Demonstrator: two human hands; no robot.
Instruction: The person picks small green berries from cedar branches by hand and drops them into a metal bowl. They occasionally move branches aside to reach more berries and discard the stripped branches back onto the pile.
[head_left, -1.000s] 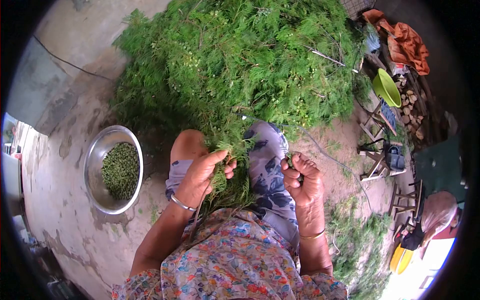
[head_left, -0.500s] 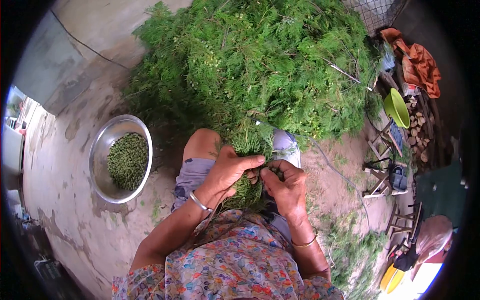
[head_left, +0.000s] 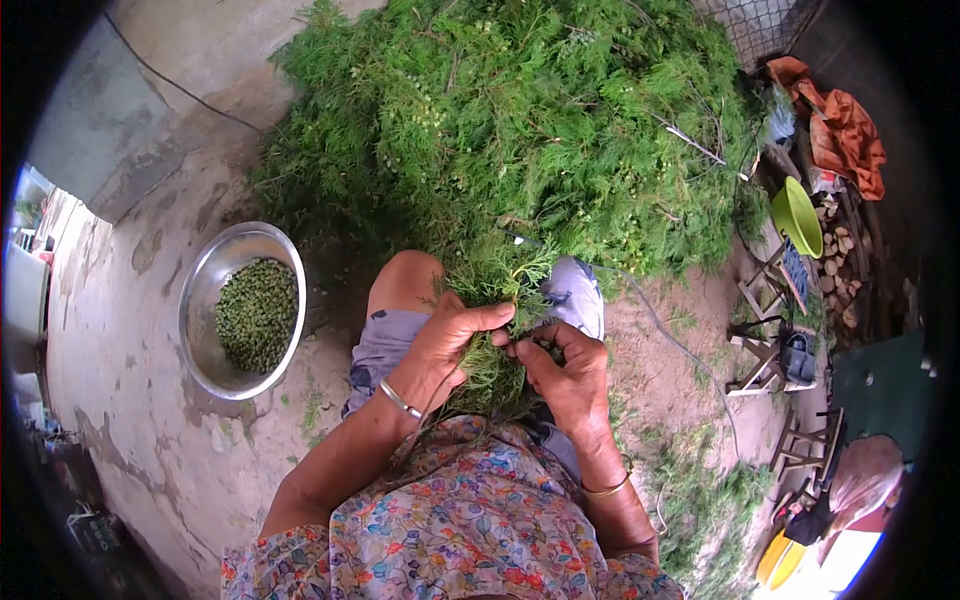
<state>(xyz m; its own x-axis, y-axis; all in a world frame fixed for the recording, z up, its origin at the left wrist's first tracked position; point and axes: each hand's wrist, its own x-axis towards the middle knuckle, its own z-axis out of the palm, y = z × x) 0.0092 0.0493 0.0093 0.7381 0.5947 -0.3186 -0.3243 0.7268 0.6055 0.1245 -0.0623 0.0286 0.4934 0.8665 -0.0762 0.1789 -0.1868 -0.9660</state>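
My left hand (head_left: 447, 345) is closed on a green conifer sprig (head_left: 525, 272), its thumb laid over the stem. The stem's brown lower end runs back past my wrist. Just right of it, my right hand (head_left: 570, 372) is in a pinch, fingertips close to the sprig and the left fingers. Small dark green bits show inside its curled fingers, too small to make out clearly. More green foliage (head_left: 482, 375) lies in my lap beneath both hands. To the left, a metal bowl (head_left: 197, 345) on the floor holds many small round green cones (head_left: 257, 315).
A large heap of cut conifer branches (head_left: 520, 130) lies in front of my knees. A cable (head_left: 665, 330) crosses the floor on the right. Beyond it stand wooden stools (head_left: 755, 365), a lime-green basin (head_left: 795, 218), stacked firewood (head_left: 838, 265) and an orange cloth (head_left: 845, 140).
The sprig's leafy tip has shifted up and to the right between my hands. My left thumb has moved slightly left, and my right fingers have drawn a little left and down.
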